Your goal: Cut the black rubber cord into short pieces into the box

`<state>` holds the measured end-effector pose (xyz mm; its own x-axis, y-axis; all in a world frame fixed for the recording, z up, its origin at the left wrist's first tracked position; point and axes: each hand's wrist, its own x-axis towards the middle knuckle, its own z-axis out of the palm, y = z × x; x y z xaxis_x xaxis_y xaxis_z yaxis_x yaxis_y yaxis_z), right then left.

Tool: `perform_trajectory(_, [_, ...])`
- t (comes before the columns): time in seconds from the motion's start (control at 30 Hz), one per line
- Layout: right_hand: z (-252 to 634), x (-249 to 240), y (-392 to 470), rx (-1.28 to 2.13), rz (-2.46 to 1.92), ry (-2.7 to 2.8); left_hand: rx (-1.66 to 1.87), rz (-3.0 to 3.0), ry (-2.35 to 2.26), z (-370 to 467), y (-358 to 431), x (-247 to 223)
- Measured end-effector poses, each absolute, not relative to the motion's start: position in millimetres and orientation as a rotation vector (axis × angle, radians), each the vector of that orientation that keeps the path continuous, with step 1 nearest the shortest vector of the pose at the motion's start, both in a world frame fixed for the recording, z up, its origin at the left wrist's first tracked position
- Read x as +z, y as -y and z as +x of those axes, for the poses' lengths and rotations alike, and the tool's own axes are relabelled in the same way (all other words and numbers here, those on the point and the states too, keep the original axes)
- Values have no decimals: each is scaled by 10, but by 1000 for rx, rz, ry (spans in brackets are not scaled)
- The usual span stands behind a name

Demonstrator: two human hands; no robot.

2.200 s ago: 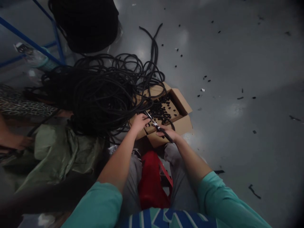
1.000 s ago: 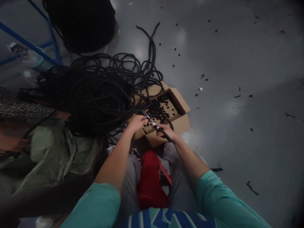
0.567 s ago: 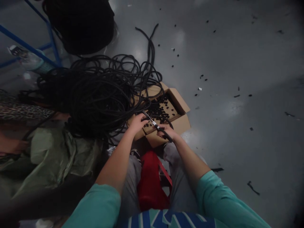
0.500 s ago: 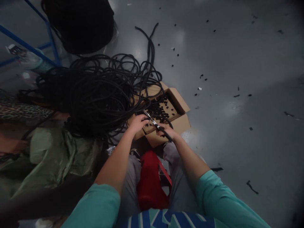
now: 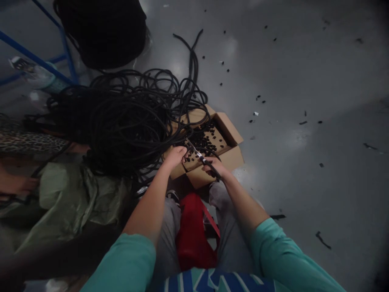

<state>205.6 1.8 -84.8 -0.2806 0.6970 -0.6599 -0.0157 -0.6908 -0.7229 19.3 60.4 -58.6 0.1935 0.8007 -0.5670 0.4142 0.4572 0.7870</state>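
My right hand (image 5: 214,165) is wrapped round the dark handles of a pair of scissors (image 5: 199,155), whose blades point up and left over an open cardboard box (image 5: 230,159). Many small black pieces (image 5: 206,142) lie inside the box. At the box's left edge my left hand (image 5: 177,155) is closed, fingertips pressed together beside the blades; what it holds is too small and dark to make out. A big tangle of black cord (image 5: 127,121) lies left of the box, and some loops cross over its open top.
A large black bundle (image 5: 103,32) and a blue metal frame (image 5: 65,52) stand at the upper left. Another person's hand (image 5: 18,183) is at the left by green cloth (image 5: 75,194). A red object (image 5: 193,235) sits between my legs. Black scraps dot the grey floor (image 5: 291,81).
My left hand's fingers have drawn closed. The scissors' blades look closer together and have shifted slightly right. The other person's hand at the left has moved a little.
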Motion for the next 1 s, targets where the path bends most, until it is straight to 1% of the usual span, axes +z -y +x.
perform_trajectory(0.13, [2090, -968, -21, 1902, -1519, 690, 440, 1046, -1513, 215, -598, -587])
perform_trajectory(0.23, [2091, -1000, -19, 1867, -1496, 683, 512, 958, -1526, 242, -593, -580])
perform_trajectory(0.43, [2117, -919, -34, 2003, -1381, 926, 613, 878, -1453, 243, -587, -565])
perform_trajectory(0.6, [2135, -925, -53, 2082, -1348, 1056, 577, 912, -1561, 218, -594, -534])
perform_trajectory(0.9, [2097, -841, -52, 2109, -1356, 1205, 360, 1027, -1465, 262, -573, -439])
perform_trajectory(1.0, [2085, -839, -47, 2114, -1346, 1178, 302, 1070, -1437, 253, -577, -425])
